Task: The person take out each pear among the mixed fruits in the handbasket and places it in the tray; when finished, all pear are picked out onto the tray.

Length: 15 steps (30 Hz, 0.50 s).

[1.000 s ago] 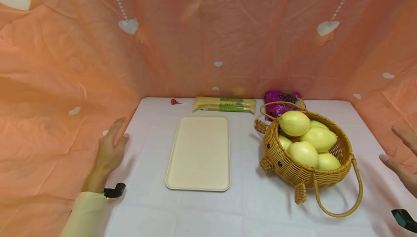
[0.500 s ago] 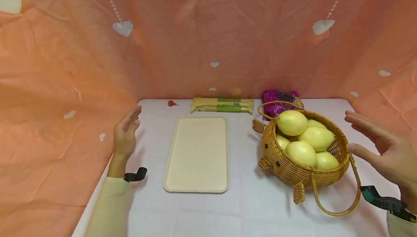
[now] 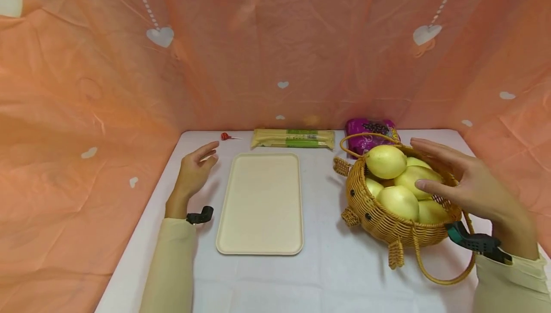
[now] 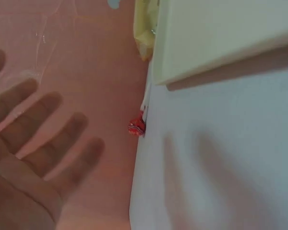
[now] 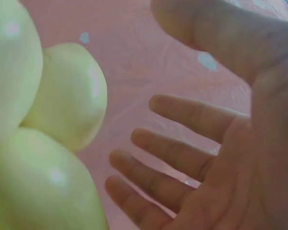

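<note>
In the head view my right hand (image 3: 482,188) hovers over the right side of a wicker basket (image 3: 383,230) with a pig-like snout and eyes, its fingers extended and thumb spread. Several pale yellow-green oval fruits (image 3: 398,203), like small melons, fill the basket. The right wrist view shows a gap between the fingertips and the nearest fruit (image 5: 69,96). My left hand (image 3: 193,172), holding nothing, is above the table left of a cream rectangular tray (image 3: 260,203). A red lollipop (image 3: 225,136) lies beyond its fingertips; the left wrist view shows those fingers (image 4: 53,148) spread and relaxed.
Along the table's back edge lie a long yellow pack with a green label (image 3: 292,138) and a purple packet (image 3: 361,127) partly behind the basket. One basket handle (image 3: 445,282) droops toward the front. Orange sheeting (image 3: 275,54) walls the back and sides.
Both hands have moved inward: my left hand rightward from the side sheeting toward the tray, my right hand leftward from the frame edge to over the basket. The objects stay put.
</note>
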Each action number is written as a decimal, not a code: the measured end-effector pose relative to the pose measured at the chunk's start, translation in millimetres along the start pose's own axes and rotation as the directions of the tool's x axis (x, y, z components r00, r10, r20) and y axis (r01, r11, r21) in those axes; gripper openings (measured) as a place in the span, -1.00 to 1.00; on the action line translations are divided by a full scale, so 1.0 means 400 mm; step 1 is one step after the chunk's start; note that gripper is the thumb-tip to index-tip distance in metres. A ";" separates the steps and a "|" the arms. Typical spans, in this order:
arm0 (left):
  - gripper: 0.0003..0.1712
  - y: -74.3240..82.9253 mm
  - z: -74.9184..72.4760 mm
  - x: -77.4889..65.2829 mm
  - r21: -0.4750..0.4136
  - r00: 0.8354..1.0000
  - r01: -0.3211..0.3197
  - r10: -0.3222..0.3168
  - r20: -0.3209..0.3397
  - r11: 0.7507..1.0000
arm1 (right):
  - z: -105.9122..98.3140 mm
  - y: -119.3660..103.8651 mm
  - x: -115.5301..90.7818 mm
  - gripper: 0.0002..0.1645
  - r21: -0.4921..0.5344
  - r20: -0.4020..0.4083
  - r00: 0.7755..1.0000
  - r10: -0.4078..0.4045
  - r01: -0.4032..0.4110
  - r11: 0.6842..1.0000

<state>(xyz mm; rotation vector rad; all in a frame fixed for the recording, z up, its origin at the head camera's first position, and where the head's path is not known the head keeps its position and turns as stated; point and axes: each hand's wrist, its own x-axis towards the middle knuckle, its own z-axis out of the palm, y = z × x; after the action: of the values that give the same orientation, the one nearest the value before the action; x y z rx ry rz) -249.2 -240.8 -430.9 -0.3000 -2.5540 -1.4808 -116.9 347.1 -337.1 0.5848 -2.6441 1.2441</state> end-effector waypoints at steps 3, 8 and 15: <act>-0.49 0.000 0.009 0.009 0.050 0.997 0.039 -0.042 0.064 0.998 | 0.009 -0.009 0.030 0.02 -0.001 0.052 0.998 -0.019 0.019 1.000; -0.41 -0.002 0.021 0.008 0.185 0.971 0.079 -0.118 0.210 0.980 | 0.015 -0.022 0.072 0.01 -0.172 0.091 0.996 0.004 0.011 0.985; -0.36 -0.023 0.040 -0.004 0.296 0.936 0.059 -0.156 0.315 0.953 | 0.020 -0.016 0.107 0.00 -0.324 0.169 0.985 -0.035 0.089 0.942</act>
<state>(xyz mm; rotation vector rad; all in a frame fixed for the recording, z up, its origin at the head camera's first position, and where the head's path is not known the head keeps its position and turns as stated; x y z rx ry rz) -250.7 -231.6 -447.0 -0.4056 -3.0546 -1.1523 -153.1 325.5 -324.6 0.7294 -2.8513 0.7349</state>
